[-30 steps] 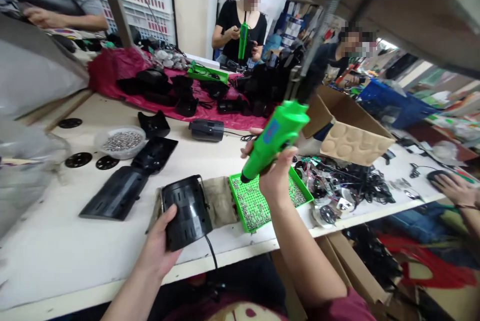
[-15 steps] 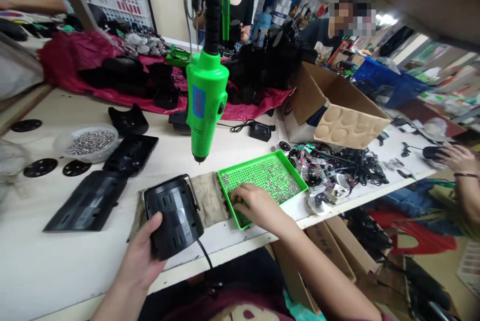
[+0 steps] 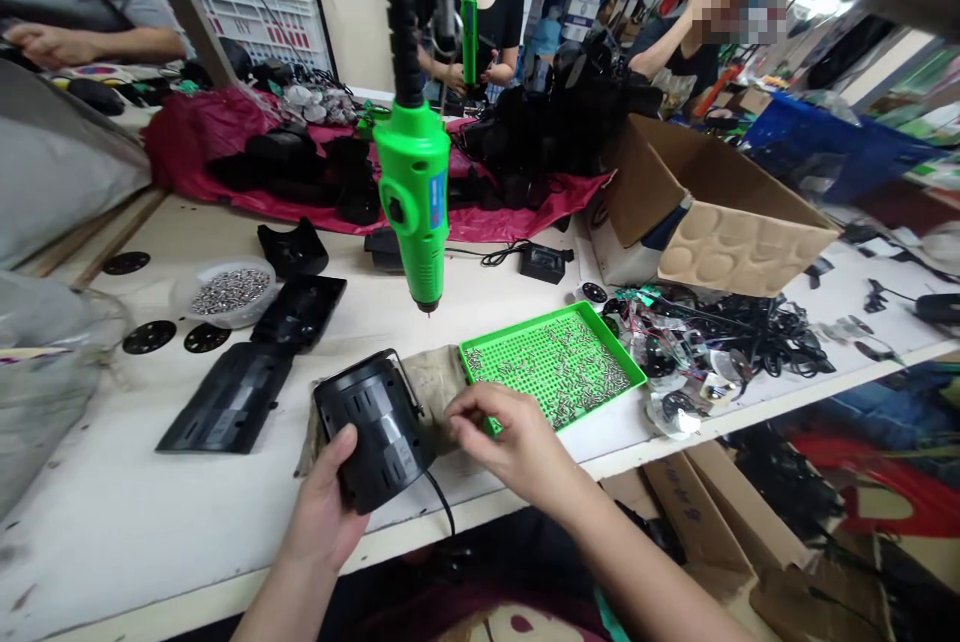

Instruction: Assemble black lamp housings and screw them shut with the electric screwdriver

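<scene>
Right hand (image 3: 514, 440) moves left off the screws (image 3: 596, 377), bunched; I can't tell if loaded. Left hand (image 3: 324, 507) grips black housing (image 3: 381, 437), just leftward.

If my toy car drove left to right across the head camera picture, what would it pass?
Round translucent plastic bowl, black cylindrical plastic housing, green rectangular plastic tray, open brown cardboard box.

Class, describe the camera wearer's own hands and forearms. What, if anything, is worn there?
The left hand and right hand are gloveless; the bare forearms show no sleeve, watch or bracelet. Below, a dark red garment bears a pale print.
</scene>
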{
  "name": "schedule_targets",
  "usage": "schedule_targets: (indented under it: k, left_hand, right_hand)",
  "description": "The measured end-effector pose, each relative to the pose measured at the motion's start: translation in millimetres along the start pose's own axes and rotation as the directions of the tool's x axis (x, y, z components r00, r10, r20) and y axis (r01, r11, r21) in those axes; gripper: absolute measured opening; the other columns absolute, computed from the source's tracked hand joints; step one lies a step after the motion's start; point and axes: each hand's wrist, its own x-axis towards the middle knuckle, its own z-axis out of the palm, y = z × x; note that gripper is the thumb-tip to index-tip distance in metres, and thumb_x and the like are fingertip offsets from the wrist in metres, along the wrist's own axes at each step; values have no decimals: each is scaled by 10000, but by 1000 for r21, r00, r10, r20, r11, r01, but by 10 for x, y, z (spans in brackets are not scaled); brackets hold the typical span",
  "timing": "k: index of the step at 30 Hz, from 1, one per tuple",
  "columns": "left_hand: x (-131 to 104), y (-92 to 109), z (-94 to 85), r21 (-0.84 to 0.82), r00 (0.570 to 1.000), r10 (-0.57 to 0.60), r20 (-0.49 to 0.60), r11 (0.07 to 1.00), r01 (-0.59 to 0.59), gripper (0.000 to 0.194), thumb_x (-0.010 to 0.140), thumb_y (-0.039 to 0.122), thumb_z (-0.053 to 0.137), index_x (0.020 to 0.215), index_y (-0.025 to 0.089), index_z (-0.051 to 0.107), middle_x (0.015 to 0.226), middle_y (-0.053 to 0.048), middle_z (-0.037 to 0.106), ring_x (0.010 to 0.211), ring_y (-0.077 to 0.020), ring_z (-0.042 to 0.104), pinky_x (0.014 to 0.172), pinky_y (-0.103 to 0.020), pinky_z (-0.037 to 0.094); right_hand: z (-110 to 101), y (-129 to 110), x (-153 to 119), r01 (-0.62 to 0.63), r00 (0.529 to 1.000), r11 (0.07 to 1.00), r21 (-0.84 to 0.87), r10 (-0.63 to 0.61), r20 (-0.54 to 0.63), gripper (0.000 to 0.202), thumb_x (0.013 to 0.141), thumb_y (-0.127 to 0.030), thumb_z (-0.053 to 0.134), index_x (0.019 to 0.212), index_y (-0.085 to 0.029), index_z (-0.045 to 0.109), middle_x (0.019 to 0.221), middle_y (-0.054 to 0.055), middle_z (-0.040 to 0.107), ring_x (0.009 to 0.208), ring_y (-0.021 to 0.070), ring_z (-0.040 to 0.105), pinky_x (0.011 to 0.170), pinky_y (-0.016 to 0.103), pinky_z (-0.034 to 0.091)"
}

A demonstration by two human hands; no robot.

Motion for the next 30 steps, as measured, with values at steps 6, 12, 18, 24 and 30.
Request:
schedule_targets:
  k: [6,12,18,24,30]
  left_hand:
    - [-7,-78,-13,30,998,58,38,998,-59,630,462,390,902,1026,210,685,906,-19,760,883,-248,703,868,-387,564]
    - [0,-153,-16,82,988,141,59,986,-145,685,544,454,861,1144,222,624,1034,-40,720,1074,-277,629,911,-387,530]
    - [-43,-230,89,163,974,223,33,961,-225,663,599,423,840,1190,269,583,1100,-35,678,1064,-248,616,854,-334,528]
    - [-64,-258,166,218,970,243,3,946,-238,668,621,423,827,1214,254,568,1025,-34,686,961,-213,640,814,-287,513]
    - [-70,-248,151,115,976,219,5,969,-218,651,639,414,820,1219,263,567,1110,-40,675,1019,-220,631,820,-282,518]
  right_hand:
    - [143,-51,10,10,1000,999,38,-9,-23,111,833,-85,577,855,-188,613,767,-3,632,698,115,597,657,210,463]
    - [172,-22,-33,139,989,982,-127,-132,67,169,910,-86,489,957,-184,618,903,50,658,852,158,625,754,261,490]
    - [109,-122,-36,193,973,849,-493,-100,208,198,957,-110,415,1035,-179,583,894,65,657,818,204,603,751,340,493]
    - [74,-141,-71,304,948,725,-618,-168,270,322,921,-53,437,1214,-149,528,976,101,692,858,244,631,767,387,517]
    - [256,-3,-259,257,961,820,-511,-272,46,459,946,-76,406,1396,-162,380,1075,138,712,902,238,690,769,388,568]
